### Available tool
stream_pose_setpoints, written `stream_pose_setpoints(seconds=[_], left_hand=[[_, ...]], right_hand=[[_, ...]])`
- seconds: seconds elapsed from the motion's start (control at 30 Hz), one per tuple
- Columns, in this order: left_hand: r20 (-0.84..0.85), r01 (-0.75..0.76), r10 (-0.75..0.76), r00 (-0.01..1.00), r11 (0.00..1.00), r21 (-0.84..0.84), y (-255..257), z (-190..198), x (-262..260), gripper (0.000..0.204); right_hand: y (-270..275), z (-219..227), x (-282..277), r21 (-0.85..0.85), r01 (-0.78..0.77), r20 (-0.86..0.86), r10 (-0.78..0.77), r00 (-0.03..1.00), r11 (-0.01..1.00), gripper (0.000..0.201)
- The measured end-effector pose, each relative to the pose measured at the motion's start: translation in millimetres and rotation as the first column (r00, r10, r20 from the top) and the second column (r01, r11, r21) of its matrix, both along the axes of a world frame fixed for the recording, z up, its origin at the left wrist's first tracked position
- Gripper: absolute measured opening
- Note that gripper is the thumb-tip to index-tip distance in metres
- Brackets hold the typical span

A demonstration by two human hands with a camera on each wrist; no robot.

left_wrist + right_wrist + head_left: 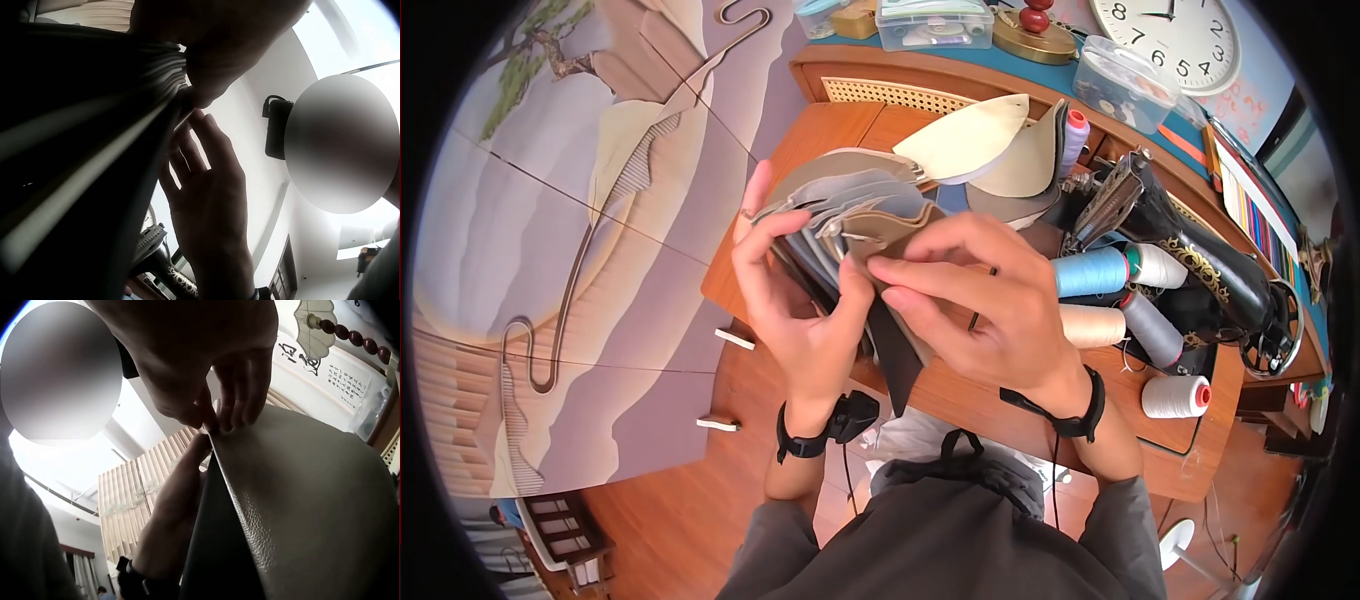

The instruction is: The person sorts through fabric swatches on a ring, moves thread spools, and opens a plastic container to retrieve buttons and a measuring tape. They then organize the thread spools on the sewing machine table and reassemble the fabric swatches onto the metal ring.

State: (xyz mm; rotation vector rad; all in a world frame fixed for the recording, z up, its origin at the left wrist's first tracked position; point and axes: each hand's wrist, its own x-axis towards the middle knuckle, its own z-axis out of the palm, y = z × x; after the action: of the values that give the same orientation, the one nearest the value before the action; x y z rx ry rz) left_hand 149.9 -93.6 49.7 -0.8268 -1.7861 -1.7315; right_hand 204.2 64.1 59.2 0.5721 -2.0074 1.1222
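A stack of thin curved pieces in grey, blue and brown is held upright between the two hands. The left hand grips its near end, thumb against the brown piece, two fingers raised behind. Thumb and fingertips of the right hand pinch the stack's edge beside the left thumb. A black pointed piece hangs below. In the left wrist view the layered edges meet at the left hand. A pale, grained piece lies under the right hand in the right wrist view.
Cream and beige curved pieces lie behind the stack. To the right are thread spools and a black sewing machine. Plastic boxes and a clock stand at the back; a painted panel is left.
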Motion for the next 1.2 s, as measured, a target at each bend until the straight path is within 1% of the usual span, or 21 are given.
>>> stream_pose_setpoints(seconds=[0.13, 0.27, 0.33, 0.37, 0.43, 0.5, 0.57, 0.63, 0.67, 0.73, 0.77, 0.83, 0.9, 0.93, 0.97, 1.0, 1.07, 1.1, 1.13, 1.17, 1.2], left_hand=[[-0.061, -0.018, 0.013, 0.998, 0.996, -0.082, -7, 0, -2, 0.051], [0.009, 0.023, -0.022, 1.0, 0.996, -0.085, -6, 0, 4, 0.052], [0.034, 0.03, -0.027, 0.999, 0.996, -0.088, -5, 0, 5, 0.052], [0.034, 0.042, -0.039, 0.999, 0.995, -0.089, -3, 1, 7, 0.051], [0.032, 0.057, -0.054, 0.998, 0.994, -0.094, -1, 1, 9, 0.051], [-0.022, 0.024, -0.027, 0.999, 0.995, -0.094, 1, -2, 10, 0.05], [-0.007, 0.009, -0.009, 1.0, 0.997, -0.081, 4, 2, 11, 0.05], [0.008, -0.012, 0.012, 1.0, 0.998, -0.068, 3, 4, 11, 0.049], [0.016, -0.005, 0.006, 1.0, 0.998, -0.06, 1, 6, 10, 0.05], [0.023, 0.005, -0.004, 1.0, 0.999, -0.053, 2, 8, 11, 0.05], [0.021, 0.061, -0.061, 0.998, 0.998, 0.001, 4, 9, 14, 0.046], [0.017, 0.112, -0.113, 0.993, 0.992, 0.056, 6, 8, 19, 0.042], [0.12, 0.268, -0.342, 0.932, 0.874, 0.406, 6, 3, 22, 0.032], [0.12, 0.266, -0.34, 0.933, 0.874, 0.407, 0, 1, 19, 0.032], [0.168, 0.177, -0.204, 0.964, 0.97, 0.164, -9, -1, 14, 0.029], [0.18, 0.077, -0.059, 0.982, 0.993, -0.093, -14, -2, 11, 0.026], [0.183, 0.056, -0.049, 0.982, 0.998, -0.038, -12, -2, 10, 0.019], [0.011, -0.056, 0.058, 0.998, 0.988, -0.141, -12, 0, 5, 0.016], [-0.171, -0.182, 0.145, 0.975, 0.958, -0.222, -13, 2, 3, 0.012], [-0.171, -0.182, 0.145, 0.974, 0.958, -0.223, -14, 6, 3, 0.012], [-0.048, -0.089, 0.082, 0.995, 0.981, -0.174, -15, 11, 5, 0.008]], right_hand=[[2, 0, -7, -0.126, -0.058, 0.034, 0.062, 0.997, 0.99, 0.019], [7, 2, -4, -0.062, -0.094, 0.102, 0.1, 0.99, 0.994, 0.023], [4, 11, 3, -0.129, 0.003, 0.181, 0.021, 0.983, 0.992, 0.029], [1, 10, 4, -0.131, 0.004, 0.179, 0.02, 0.984, 0.991, 0.029], [-2, 6, 7, 0.023, 0.167, 0.119, -0.168, 0.979, 0.986, 0.034], [0, 9, 11, 0.064, 0.202, 0.132, -0.209, 0.969, 0.977, 0.036], [0, 9, 11, 0.107, 0.233, 0.146, -0.247, 0.958, 0.966, 0.038], [-2, 4, 6, 0.169, 0.267, 0.041, -0.278, 0.96, 0.949, 0.033], [-2, -1, 2, 0.168, 0.268, 0.04, -0.278, 0.96, 0.949, 0.033], [0, -8, -8, -0.069, 0.057, 0.076, -0.051, 0.996, 0.996, 0.031], [1, -8, -11, -0.071, 0.058, 0.076, -0.053, 0.996, 0.996, 0.031], [3, -8, -15, -0.218, 0.031, 0.02, -0.027, 0.999, 0.976, 0.029], [6, -13, -16, -0.259, 0.041, 0.035, -0.034, 0.999, 0.965, 0.027], [9, -15, -16, -0.301, 0.055, 0.05, -0.042, 0.998, 0.952, 0.025], [13, -15, -18, -0.226, 0.091, 0.0, -0.094, 0.996, 0.97, 0.021], [15, -16, -18, -0.225, 0.091, -0.001, -0.093, 0.996, 0.97, 0.021], [20, -17, -17, -0.269, -0.035, 0.072, 0.056, 0.996, 0.963, 0.02], [22, -16, -18, -0.25, -0.054, 0.028, 0.063, 0.998, 0.967, 0.018], [23, -15, -18, -0.251, -0.053, 0.025, 0.062, 0.998, 0.967, 0.018], [23, -14, -17, -0.298, -0.085, 0.03, 0.098, 0.995, 0.951, 0.017], [23, -13, -16, -0.345, -0.116, 0.031, 0.135, 0.99, 0.931, 0.016]])
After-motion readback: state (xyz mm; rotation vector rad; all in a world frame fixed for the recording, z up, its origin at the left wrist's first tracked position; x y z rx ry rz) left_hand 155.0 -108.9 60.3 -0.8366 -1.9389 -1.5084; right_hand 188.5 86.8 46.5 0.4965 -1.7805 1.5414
